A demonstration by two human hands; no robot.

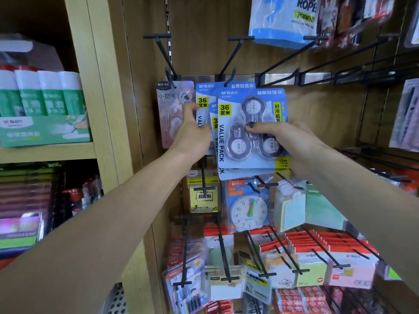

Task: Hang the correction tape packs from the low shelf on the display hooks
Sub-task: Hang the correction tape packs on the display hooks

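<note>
A blue correction tape value pack (251,128) with three purple dispensers hangs at the front of a black display hook (229,77). My right hand (288,141) grips its right side, thumb across the blister. More blue packs (203,103) hang behind it on the same hook. My left hand (192,132) holds the left edge of those rear packs, fingers curled behind them. A pink correction tape pack (172,105) hangs on the neighbouring hook (169,75) to the left. The low shelf is not in view.
Empty black hooks (294,71) stick out to the right. Below hang a sticky note pack (204,196), a toy clock (248,211) and several rows of red-topped packs (317,245). A wooden upright (106,109) and shelves with green glue sticks (45,94) stand left.
</note>
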